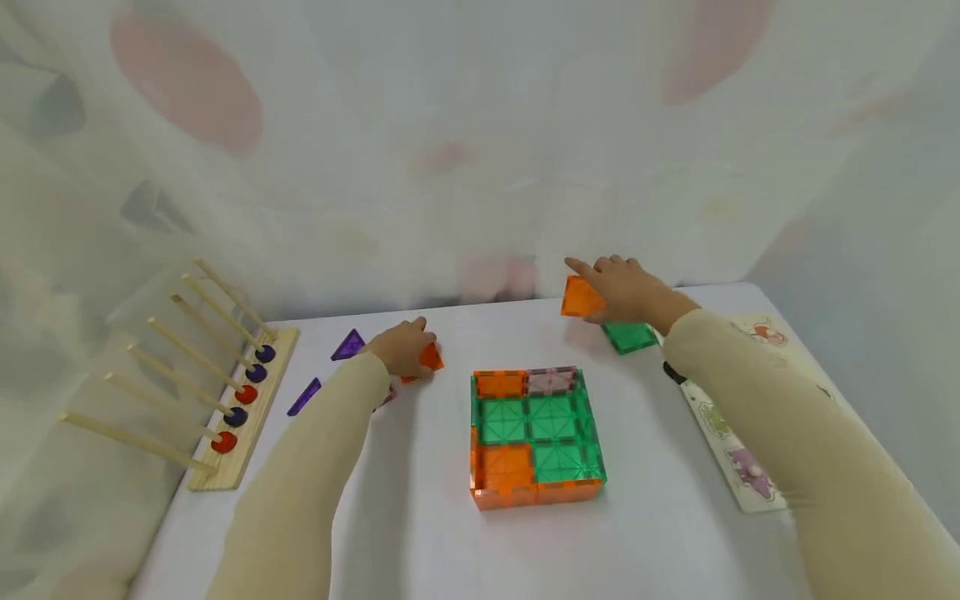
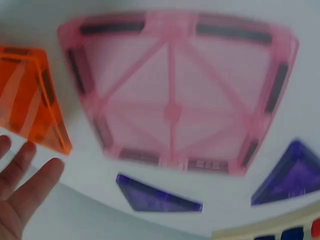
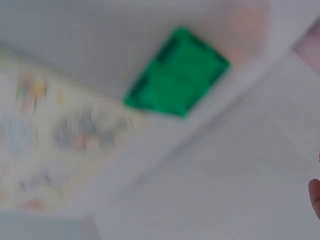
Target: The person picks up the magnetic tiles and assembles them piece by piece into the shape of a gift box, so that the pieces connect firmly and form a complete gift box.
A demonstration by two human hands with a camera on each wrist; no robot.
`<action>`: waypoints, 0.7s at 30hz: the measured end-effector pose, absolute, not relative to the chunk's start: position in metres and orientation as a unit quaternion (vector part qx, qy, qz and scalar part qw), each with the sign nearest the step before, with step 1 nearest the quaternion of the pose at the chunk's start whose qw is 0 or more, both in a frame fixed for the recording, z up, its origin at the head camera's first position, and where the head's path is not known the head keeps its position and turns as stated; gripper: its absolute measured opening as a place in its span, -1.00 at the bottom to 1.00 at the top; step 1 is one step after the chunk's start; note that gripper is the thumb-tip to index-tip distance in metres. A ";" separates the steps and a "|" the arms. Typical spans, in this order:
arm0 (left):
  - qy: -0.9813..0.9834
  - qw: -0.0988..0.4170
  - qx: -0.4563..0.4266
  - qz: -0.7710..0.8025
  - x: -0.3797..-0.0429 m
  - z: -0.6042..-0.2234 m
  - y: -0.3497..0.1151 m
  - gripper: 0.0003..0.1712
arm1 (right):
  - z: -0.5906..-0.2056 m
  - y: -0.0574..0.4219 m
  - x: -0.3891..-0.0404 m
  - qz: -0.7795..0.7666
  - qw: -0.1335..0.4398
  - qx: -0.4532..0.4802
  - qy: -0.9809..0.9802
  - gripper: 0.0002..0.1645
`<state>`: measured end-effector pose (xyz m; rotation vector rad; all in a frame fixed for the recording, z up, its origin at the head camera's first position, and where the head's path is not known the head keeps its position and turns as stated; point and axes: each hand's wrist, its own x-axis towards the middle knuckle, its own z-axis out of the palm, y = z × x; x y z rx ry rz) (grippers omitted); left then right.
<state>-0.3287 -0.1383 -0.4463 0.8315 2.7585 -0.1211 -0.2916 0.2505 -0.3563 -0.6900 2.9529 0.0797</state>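
My right hand (image 1: 626,287) holds an orange square magnetic tile (image 1: 577,297) above the back of the table; in the right wrist view only a fingertip shows at the edge. Below that hand lies a green tile (image 1: 628,336). My left hand (image 1: 401,346) is over another orange tile (image 1: 431,357), fingers extended beside its edge (image 2: 30,100) in the left wrist view. A pink tile (image 2: 172,95) lies close by, largely behind the left arm in the head view. Front and centre stands a low open box of tiles (image 1: 536,492), with green and orange floor squares.
Two purple triangular tiles (image 1: 348,344) lie left of the left hand. A wooden peg stand (image 1: 251,433) with red and blue beads stands at the left edge. On the right, a picture puzzle board (image 1: 731,458) lies partly under the right arm. A patterned curtain (image 1: 450,208) hangs behind.
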 end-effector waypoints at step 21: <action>0.947 0.182 0.265 -0.022 -0.324 -0.442 -0.180 -0.36 | -0.385 0.273 -0.042 -0.012 -0.088 -0.505 0.858 -0.25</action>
